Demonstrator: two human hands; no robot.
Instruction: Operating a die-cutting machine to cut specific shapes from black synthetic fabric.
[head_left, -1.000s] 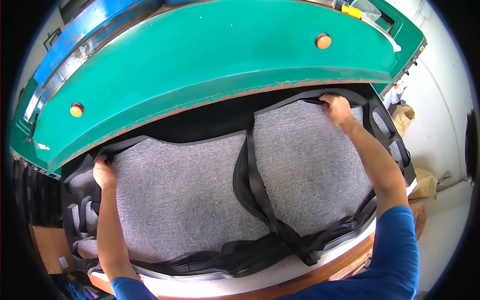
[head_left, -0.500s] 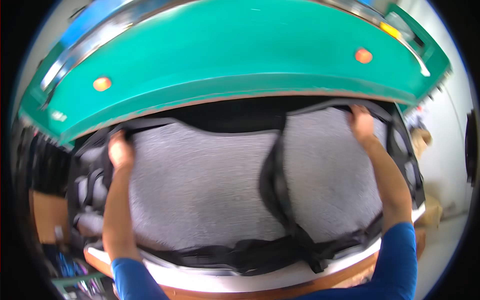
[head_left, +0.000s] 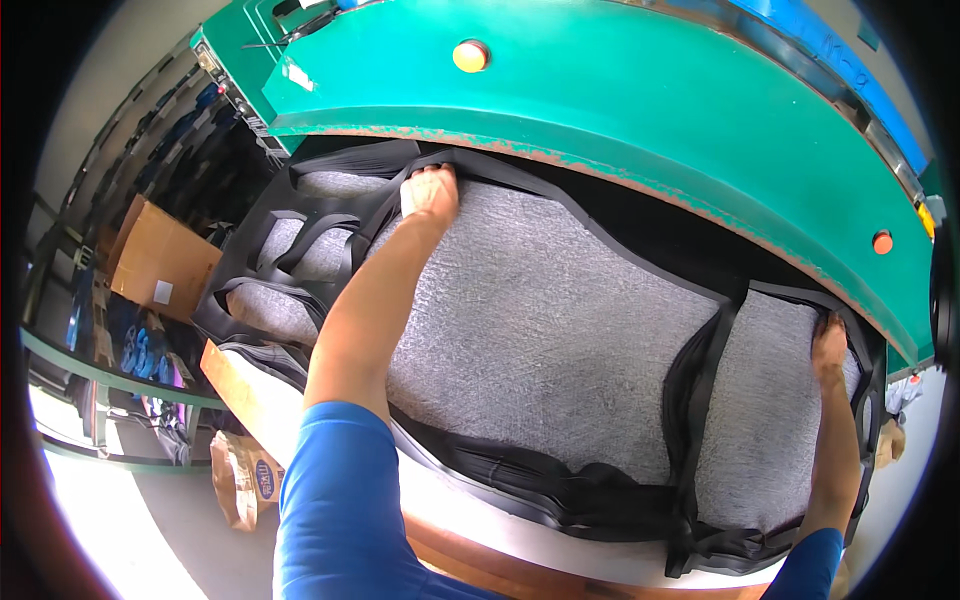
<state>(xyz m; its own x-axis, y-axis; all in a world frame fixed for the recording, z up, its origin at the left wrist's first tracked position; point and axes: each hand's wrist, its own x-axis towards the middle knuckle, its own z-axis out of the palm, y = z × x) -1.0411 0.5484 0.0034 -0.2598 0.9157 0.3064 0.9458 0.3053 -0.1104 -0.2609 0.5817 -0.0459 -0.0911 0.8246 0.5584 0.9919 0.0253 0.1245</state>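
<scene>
View has swung left; both hands (left hand [head_left: 430,192], right hand [head_left: 828,345]) press flat, unclenched, on grey mat [head_left: 560,330].

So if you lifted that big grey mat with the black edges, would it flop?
Probably. The grey mat lies flat with wavy black edges, so it looks soft. It is wide, and both the left hand and right hand press it, so it is likely awkward.

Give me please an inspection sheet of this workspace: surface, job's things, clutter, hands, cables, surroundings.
Surface: pale bench edge under the mat.
Job's things: grey mat with black trim, lying flat beneath the green press lid.
Clutter: nothing seen on the mat.
Hands: left hand and right hand both press on the mat's far edge.
Cables: nothing seen.
Surroundings: cardboard box and shelves at left.
</scene>
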